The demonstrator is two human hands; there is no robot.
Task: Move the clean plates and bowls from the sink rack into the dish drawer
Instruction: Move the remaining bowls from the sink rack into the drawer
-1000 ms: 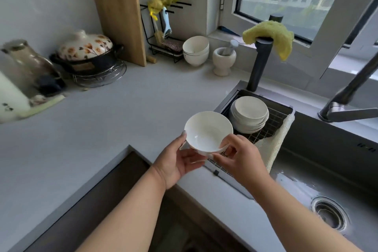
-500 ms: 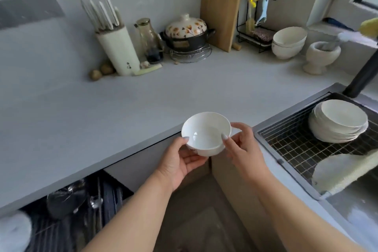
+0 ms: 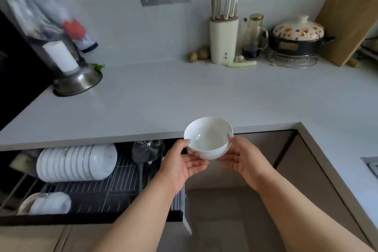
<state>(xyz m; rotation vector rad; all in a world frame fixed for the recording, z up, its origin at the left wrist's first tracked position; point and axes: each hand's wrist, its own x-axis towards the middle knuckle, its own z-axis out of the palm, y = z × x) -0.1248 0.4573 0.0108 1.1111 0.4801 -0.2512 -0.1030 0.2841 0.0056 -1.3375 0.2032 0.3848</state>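
Both hands grasp one white bowl point(image 3: 208, 138), upright, in the air just right of the open dish drawer point(image 3: 102, 186): the left hand point(image 3: 182, 164) and right hand point(image 3: 243, 160) cup its sides, a thumb on the rim at each side. Inside the drawer, left of the bowl, a row of white dishes on edge point(image 3: 76, 162) and a smaller nested stack point(image 3: 48, 203) already sit on the wire rack. This bowl is not yet stowed. Beyond the drawer lies the grey surface point(image 3: 184, 96), with a knife block point(image 3: 224, 40) at the wall. The sink rack is out of view, so the remaining load cannot be judged.
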